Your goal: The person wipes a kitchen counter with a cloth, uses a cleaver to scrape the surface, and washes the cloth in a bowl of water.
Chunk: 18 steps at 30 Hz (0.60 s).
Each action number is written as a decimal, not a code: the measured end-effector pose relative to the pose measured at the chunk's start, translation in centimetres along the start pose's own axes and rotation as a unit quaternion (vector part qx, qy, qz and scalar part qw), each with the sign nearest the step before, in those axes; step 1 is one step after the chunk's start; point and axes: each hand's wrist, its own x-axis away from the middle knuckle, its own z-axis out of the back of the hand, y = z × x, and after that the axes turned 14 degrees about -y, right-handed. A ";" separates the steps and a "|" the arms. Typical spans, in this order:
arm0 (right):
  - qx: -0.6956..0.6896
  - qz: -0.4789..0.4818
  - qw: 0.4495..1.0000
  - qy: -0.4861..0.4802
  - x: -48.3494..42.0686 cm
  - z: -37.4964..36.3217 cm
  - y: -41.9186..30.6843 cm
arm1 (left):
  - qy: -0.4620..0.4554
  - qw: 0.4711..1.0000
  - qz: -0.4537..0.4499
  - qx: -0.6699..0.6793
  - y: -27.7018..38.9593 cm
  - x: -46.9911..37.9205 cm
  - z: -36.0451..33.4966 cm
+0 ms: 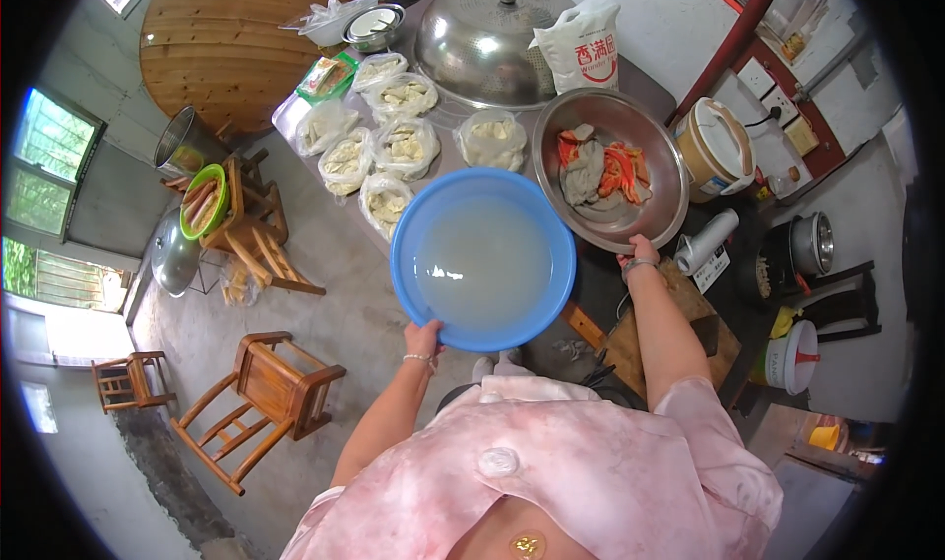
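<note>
My left hand grips the near-left rim of a blue plastic basin, which holds cloudy water. The fingers lie under or behind that rim and are partly hidden. At the near edge of a wide stainless steel bowl, my right hand has its fingers closed on the rim. Crumpled grey cloth and red-orange cloth lie inside the steel bowl. The two vessels stand side by side, the blue one nearer to me. Just beyond the basin sits a plastic bag of pale, doughy-looking pieces.
Several similar bags cover the table's left part. Behind them stand a large domed metal lid and a white printed sack. At right are a lidded bucket, a plastic roll and a wooden board. A wooden chair stands left.
</note>
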 end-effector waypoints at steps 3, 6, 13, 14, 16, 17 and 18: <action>0.042 -0.018 0.998 0.048 -1.1 0.3 0.4 | -0.004 1.000 0.002 -0.002 -0.2 0.1 0.1; 0.016 0.005 0.998 0.055 -2.3 0.8 0.9 | -0.016 1.000 0.007 0.002 0.1 0.4 -0.2; -0.034 -0.006 0.998 -0.045 -0.6 1.4 1.3 | 0.006 1.000 0.005 0.019 0.3 0.2 -0.1; -0.046 -0.007 0.994 -0.094 -0.3 1.8 1.2 | 0.006 1.000 0.006 0.020 0.3 0.1 -0.2; -0.057 -0.012 0.988 -0.145 1.3 2.3 1.3 | 0.018 0.998 -0.013 0.055 0.4 0.2 -0.3; -0.033 -0.027 0.984 -0.172 2.3 2.5 1.4 | 0.020 0.998 -0.013 0.056 0.2 0.0 -0.1; -0.007 -0.041 0.979 -0.200 3.2 2.6 1.4 | 0.023 0.998 -0.019 0.057 -0.2 -0.3 0.1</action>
